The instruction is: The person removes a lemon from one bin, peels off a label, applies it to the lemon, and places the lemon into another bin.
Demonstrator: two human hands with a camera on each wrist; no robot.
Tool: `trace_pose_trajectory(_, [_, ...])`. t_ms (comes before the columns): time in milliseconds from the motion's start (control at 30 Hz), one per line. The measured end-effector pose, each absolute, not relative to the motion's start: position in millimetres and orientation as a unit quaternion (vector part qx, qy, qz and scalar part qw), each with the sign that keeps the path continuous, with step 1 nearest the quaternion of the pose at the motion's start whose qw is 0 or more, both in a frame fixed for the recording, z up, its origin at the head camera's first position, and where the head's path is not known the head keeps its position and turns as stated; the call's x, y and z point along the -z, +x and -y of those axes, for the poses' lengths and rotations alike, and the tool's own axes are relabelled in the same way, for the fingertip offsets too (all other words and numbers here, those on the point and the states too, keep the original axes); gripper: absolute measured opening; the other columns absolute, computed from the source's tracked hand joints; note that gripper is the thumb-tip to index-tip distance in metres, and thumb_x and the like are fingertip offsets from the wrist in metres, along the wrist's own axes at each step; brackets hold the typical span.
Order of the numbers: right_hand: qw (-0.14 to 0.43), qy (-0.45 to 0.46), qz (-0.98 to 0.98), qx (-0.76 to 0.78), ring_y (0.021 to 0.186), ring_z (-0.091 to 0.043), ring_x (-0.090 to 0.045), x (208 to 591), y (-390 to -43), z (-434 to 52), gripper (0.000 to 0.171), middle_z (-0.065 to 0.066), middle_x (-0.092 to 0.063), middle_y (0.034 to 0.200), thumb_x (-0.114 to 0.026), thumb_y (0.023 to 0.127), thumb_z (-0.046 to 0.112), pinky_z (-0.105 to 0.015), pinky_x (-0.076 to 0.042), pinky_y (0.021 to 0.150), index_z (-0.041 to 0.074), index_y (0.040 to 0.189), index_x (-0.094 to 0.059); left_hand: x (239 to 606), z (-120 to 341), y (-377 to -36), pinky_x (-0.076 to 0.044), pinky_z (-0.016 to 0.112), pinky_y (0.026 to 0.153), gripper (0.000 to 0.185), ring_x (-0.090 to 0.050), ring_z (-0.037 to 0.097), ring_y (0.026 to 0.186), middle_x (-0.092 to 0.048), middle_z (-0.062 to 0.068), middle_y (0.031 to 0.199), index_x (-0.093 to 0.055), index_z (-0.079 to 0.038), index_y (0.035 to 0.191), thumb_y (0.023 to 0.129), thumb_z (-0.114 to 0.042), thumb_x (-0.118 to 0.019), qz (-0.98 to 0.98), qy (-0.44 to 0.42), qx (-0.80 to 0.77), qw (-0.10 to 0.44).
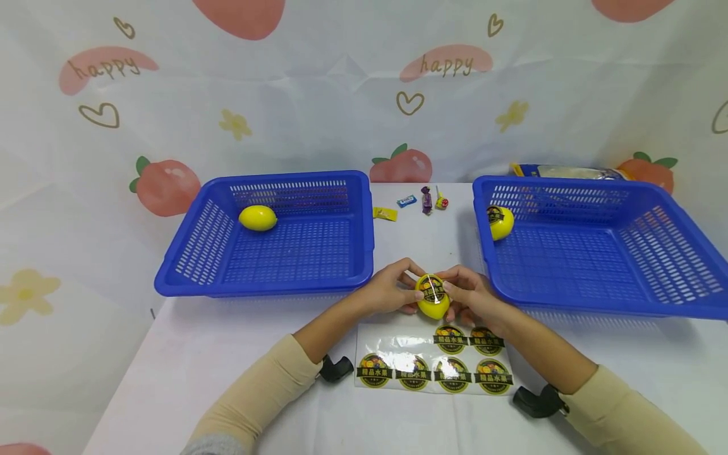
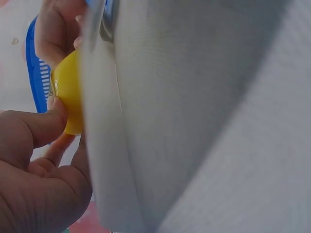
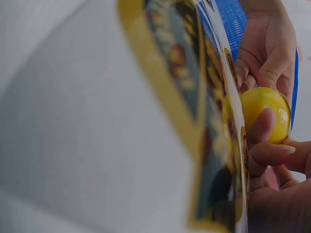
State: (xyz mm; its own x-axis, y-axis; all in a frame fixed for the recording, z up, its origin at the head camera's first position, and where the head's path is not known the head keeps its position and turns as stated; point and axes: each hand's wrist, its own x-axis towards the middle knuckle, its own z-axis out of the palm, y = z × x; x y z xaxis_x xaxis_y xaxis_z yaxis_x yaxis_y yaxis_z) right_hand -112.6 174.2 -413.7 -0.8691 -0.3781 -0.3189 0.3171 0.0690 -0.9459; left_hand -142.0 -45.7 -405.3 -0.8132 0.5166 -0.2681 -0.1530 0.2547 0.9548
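Observation:
Between the two hands is a yellow lemon (image 1: pixel 434 309) with a round black-and-gold sticker (image 1: pixel 433 288) on its upper face. My left hand (image 1: pixel 392 289) pinches it from the left, thumb at the sticker's edge. From the right, my right hand (image 1: pixel 473 294) holds the same lemon, its thumb also by the sticker. In the left wrist view the lemon (image 2: pixel 69 90) is partly hidden by a blurred pale surface. Fingers wrap the lemon (image 3: pixel 265 109) in the right wrist view. Just below the hands lies a clear sheet (image 1: pixel 392 343) with several round stickers.
On the left stands a blue basket (image 1: pixel 273 290) holding a plain lemon (image 1: pixel 258 218). Another blue basket (image 1: pixel 597 306), at the right, holds a stickered lemon (image 1: pixel 502 225). Between them lie small wrapped candies (image 1: pixel 427 200) and a lollipop (image 1: pixel 442 202). A package (image 1: pixel 574 172) sits behind the right basket.

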Motion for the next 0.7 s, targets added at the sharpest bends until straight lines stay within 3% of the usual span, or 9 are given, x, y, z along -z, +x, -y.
trace_pose_trajectory(467, [0.255,-0.002,-0.677,0.690,0.060,-0.014,-0.058,411.1,-109.9,-170.2,0.032,-0.009,-0.058,0.099,-0.046,0.107,0.014,-0.024,-0.050,0.051,0.001,0.136,-0.046,408.6,50.2,-142.3,-0.061,0.036,0.070,0.048,-0.069,0.025,0.078,-0.058,0.019,0.104,-0.057,-0.001,0.131,0.087,0.019,-0.063,-0.710,0.134,-0.624,0.299])
trace_pose_trajectory(700, [0.259,-0.015,-0.668,0.698,0.061,-0.012,-0.056,411.7,-109.9,-171.8,0.033,-0.006,-0.059,0.098,-0.045,0.107,0.014,-0.023,-0.049,0.052,0.001,0.137,-0.049,407.8,53.1,-141.1,-0.060,0.035,0.072,0.047,-0.068,0.024,0.077,-0.061,0.019,0.106,-0.058,-0.002,0.131,0.090,0.019,-0.059,-0.716,0.133,-0.620,0.293])
